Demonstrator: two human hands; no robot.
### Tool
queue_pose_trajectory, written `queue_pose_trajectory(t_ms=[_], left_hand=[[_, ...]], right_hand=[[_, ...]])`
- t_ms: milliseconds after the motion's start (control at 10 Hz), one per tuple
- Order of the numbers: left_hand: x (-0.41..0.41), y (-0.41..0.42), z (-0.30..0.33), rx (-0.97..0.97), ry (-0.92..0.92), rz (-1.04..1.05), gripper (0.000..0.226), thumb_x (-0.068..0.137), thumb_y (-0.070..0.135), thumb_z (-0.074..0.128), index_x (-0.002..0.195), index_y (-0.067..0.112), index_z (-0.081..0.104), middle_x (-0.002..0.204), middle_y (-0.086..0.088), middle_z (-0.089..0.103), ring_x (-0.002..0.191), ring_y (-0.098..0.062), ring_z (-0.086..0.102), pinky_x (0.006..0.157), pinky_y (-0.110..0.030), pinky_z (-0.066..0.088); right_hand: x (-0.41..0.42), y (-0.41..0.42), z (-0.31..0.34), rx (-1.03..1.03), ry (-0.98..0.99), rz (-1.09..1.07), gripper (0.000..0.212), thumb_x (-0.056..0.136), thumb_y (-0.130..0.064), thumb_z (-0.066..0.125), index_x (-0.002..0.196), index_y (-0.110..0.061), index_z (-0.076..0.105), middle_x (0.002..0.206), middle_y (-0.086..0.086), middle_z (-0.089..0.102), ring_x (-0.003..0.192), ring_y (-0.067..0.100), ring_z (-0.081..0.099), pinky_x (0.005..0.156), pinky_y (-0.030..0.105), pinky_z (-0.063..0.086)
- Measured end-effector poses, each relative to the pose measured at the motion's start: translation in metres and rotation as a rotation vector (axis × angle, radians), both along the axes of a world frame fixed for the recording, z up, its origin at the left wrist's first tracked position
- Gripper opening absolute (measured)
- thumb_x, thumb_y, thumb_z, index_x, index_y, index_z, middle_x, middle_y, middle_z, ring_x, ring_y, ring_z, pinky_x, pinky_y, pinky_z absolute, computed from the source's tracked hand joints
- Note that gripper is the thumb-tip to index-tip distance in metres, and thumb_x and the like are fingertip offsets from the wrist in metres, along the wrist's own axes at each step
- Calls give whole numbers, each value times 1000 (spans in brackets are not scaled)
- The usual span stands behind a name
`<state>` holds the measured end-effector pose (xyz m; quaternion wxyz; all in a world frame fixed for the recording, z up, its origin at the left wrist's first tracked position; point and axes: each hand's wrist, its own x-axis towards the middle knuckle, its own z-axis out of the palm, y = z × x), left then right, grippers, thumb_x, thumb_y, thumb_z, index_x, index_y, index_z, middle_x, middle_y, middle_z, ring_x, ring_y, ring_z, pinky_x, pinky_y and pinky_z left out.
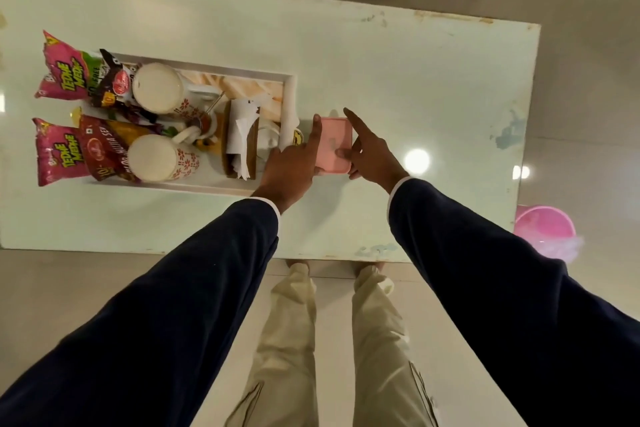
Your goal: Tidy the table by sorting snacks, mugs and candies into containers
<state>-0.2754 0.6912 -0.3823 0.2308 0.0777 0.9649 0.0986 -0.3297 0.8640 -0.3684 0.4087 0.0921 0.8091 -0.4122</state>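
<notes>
Pink box [335, 144], lidded, is seated on the worktop [415, 87] just beside the white tray's [289, 97] right end. It is clamped at both long sides: left hand [294, 166] w/ index finger laid along the left edge, right hand [372, 152] w/ fingers on the right edge and lid. Judged rigid plastic, light, smooth, possibly slippery; grip at opposite side walls is advised, lid pressed evenly. Mugs [157, 87] and snack packs [65, 68] are already in the tray.

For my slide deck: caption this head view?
Both hands hold a pink lidded box beside a white tray of mugs and snacks.
</notes>
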Motion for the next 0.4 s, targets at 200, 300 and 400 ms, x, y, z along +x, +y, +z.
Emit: queue_pose_trajectory(t_ms=[200, 300, 400], left_hand=[[2, -7, 9, 13, -26, -26, 91, 100, 39, 56, 161, 8, -4, 132, -20, 57, 114, -38, 59, 92, -55, 50], [10, -13, 42, 24, 41, -22, 87, 98, 40, 58, 160, 5, 8, 134, -21, 56, 115, -39, 60, 101, -55, 45], [24, -27, 70, -32, 170, -64, 81, 98, 40, 56, 159, 5, 16, 139, -19, 54, 127, -37, 53, 118, -59, 29]], right_hand=[[9, -15, 15, 194, 77, 70, 84, 97, -16, 58, 161, -23, 3, 131, 18, 58, 94, 30, 65, 83, 45, 59], [28, -25, 42, 389, 165, 163, 86, 97, -31, 61, 159, -16, 3, 149, 20, 40, 129, 41, 48, 102, 53, 46], [49, -29, 72, 502, 348, 307, 84, 96, -40, 61, 158, -14, 11, 148, 17, 39, 130, 40, 44, 97, 51, 46]])
